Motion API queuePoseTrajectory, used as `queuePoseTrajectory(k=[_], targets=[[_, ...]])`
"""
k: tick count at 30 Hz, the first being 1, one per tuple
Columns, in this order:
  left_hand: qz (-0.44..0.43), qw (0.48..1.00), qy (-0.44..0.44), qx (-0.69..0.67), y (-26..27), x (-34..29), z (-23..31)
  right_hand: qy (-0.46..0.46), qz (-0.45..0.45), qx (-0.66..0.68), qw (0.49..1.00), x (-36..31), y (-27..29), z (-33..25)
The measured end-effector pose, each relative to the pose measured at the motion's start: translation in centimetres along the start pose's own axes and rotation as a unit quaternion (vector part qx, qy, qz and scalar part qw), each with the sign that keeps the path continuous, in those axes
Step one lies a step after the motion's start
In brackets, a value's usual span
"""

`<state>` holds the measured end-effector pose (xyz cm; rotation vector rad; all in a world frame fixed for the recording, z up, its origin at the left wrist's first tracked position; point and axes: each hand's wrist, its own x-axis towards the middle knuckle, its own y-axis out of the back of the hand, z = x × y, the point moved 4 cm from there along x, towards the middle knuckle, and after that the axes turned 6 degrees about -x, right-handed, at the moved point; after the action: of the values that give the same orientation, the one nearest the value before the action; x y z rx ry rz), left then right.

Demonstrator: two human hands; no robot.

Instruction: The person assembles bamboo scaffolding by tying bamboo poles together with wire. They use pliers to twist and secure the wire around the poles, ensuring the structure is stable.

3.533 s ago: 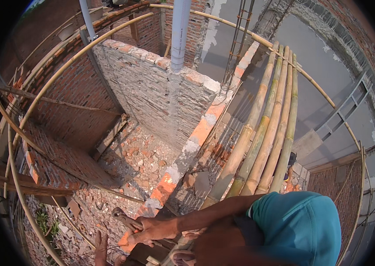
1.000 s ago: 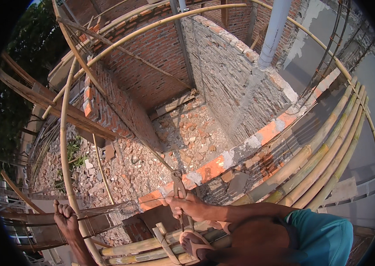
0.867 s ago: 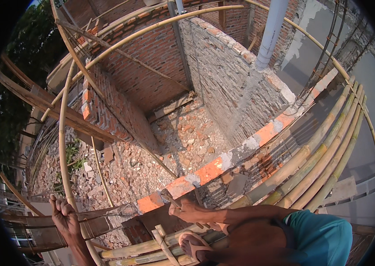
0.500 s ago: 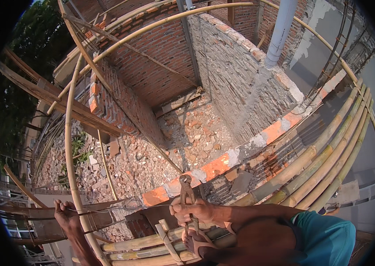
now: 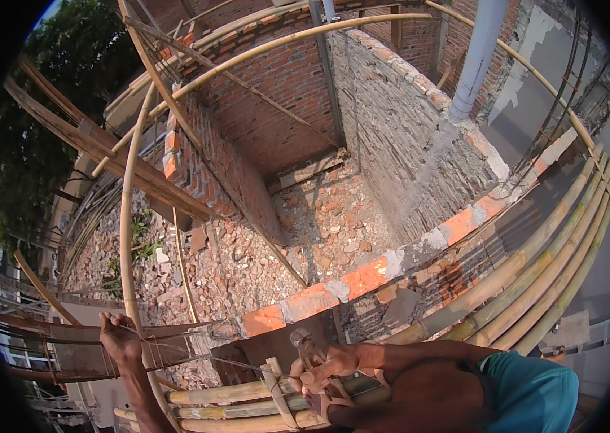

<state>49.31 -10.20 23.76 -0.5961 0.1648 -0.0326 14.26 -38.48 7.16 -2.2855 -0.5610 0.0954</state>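
Rusty pincers [image 5: 300, 337] are held by their handles in my right hand [image 5: 326, 368], which is closed round them at the lower middle. Their head points up, just below the brick wall top. A thin wire [image 5: 207, 355] stretches from near my left hand [image 5: 121, 339] across to the pincers' side. My left hand is raised beside an upright bamboo pole [image 5: 129, 238], its fingers curled at the wire's left end. Behind that hand, rusty reinforcing bars [image 5: 27, 369] run sideways. What the pincers' jaws touch is too small to tell.
A wall topped with orange brick and mortar [image 5: 362, 280] crosses before me. Beyond it, brick walls enclose a rubble floor [image 5: 326, 224]. Bamboo poles [image 5: 521, 303] lie at right, others [image 5: 233, 411] under my foot. A grey pipe [image 5: 476, 65] stands far right.
The whole view has shifted, moving the scene right and slightly down. My right hand and the pincers have come lower, and the pincers tilt more. My left hand has risen a little.
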Motion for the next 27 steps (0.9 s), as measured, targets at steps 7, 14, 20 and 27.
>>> queuePoseTrajectory(k=[7,14,20,27], targets=[[-0.082,0.992,-0.097,0.012,-2.1,-0.4,0.5,-0.146,0.261,-0.042,0.953,0.4,3.3,1.6],[-0.023,0.995,-0.084,-0.04,3.9,4.6,3.3,-0.072,0.041,-0.048,0.995,1.2,-1.1,2.3],[-0.012,0.999,-0.03,0.018,2.1,-0.8,-1.7,-0.072,0.265,-0.333,0.902,-0.5,2.5,0.1],[0.044,0.997,0.067,0.016,0.2,-1.9,-7.1,-0.24,0.245,-0.384,0.857,-1.5,2.1,2.7]])
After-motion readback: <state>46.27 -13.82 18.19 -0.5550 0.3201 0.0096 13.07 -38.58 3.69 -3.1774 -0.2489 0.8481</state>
